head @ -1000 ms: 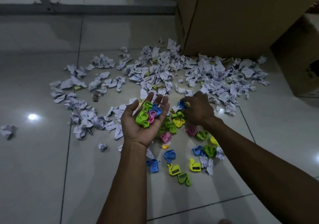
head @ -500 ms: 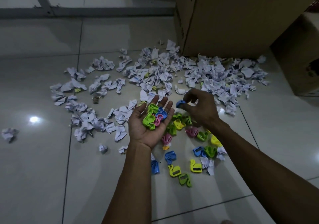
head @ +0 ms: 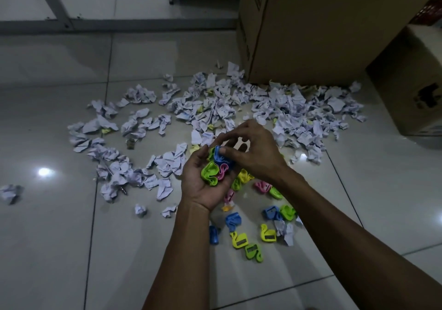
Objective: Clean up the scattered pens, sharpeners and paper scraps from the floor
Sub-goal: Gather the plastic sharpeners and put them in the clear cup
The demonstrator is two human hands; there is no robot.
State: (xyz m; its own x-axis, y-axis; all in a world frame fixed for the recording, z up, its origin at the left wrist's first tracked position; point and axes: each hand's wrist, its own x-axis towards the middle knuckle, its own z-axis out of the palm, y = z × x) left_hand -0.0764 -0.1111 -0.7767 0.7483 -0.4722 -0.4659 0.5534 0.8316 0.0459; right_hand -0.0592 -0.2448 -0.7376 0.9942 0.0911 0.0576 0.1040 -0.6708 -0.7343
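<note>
Right hand [head: 253, 152] has moved over the left hand [head: 203, 180], pinching the blue sharpener [head: 221, 155] onto the sharpeners cupped in the left palm; paper scraps [head: 215, 108] remain on the floor [head: 59, 250]

Cardboard box [head: 311, 27] cut off above.

both forearms bare to the frame edge; left hand [head: 203, 185] and right hand [head: 256, 156] ungloved.

cardboard boxes [head: 311, 30] behind, bare floor [head: 47, 250] left
</note>
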